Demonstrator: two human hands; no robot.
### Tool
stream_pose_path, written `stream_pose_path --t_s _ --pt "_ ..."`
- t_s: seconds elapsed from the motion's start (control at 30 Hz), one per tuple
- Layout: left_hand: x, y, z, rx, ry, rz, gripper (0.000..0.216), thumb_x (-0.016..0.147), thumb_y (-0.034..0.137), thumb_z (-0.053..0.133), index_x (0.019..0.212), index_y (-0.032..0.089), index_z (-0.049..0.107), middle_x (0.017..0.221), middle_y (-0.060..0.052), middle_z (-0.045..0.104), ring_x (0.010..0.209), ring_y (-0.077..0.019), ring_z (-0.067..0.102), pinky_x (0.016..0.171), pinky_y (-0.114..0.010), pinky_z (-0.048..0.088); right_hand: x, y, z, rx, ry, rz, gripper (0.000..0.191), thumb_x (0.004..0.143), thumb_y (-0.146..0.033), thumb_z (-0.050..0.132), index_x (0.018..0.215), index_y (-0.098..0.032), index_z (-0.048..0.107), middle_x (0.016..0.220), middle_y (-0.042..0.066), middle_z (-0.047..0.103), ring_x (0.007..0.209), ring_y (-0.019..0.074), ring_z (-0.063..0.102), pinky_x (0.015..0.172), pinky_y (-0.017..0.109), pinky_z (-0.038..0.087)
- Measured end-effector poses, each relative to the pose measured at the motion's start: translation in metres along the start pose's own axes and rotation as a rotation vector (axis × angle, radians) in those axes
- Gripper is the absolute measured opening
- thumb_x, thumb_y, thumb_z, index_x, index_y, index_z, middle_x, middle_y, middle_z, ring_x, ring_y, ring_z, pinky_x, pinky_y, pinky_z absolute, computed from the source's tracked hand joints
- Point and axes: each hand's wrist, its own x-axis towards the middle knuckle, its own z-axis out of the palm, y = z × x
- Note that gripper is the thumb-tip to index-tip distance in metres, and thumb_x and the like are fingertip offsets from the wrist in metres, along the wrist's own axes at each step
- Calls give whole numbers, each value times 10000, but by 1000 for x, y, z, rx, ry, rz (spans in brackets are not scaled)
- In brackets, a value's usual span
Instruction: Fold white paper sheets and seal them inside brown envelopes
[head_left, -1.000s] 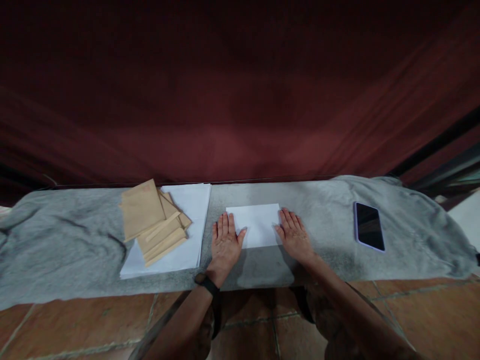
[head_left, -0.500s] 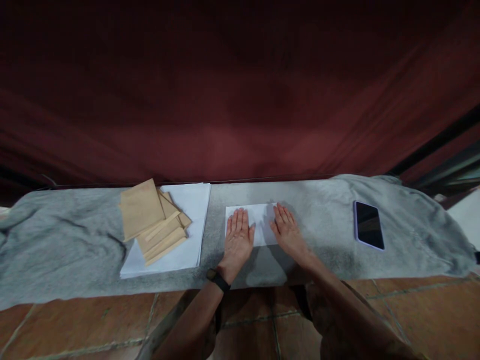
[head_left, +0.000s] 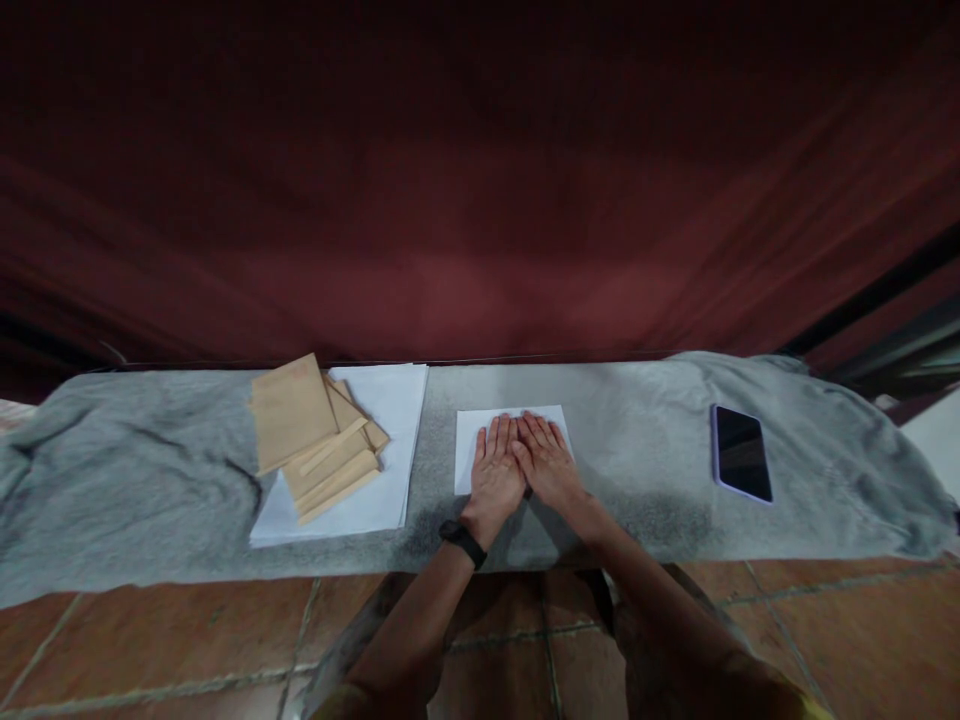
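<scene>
A folded white sheet of paper [head_left: 467,441] lies on the grey cloth [head_left: 150,470] covering a low bench. My left hand [head_left: 496,475] lies flat on the sheet's middle, fingers stretched out and together. My right hand [head_left: 549,463] lies flat beside it, fingers straight, its forefinger touching my left hand's fingers. Both palms press down on the paper and hold nothing. A black band sits on my left wrist.
A pile of brown envelopes [head_left: 311,432] rests on a stack of white sheets [head_left: 386,420] at the left. A dark phone [head_left: 739,452] in a lilac case lies at the right. A dark red curtain [head_left: 480,200] hangs behind; terracotta floor tiles [head_left: 150,640] lie in front.
Both hands have slid inward from the sheet's left and right edges until they meet over its middle. The paper has stayed in place.
</scene>
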Motion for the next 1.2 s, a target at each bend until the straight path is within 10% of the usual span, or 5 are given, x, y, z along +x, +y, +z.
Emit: stream_pose_path --t_s 1.2 --pt "6 -13 -2 -19 75 -81 597 1060 399 357 1581 109 391 1667 -163 358 1572 -283 285 1295 -522 178 -5 26 5 -158 125 52 559 1096 -376 311 1570 -112 447 1640 175 405 1495 314 410 1217 514 296"
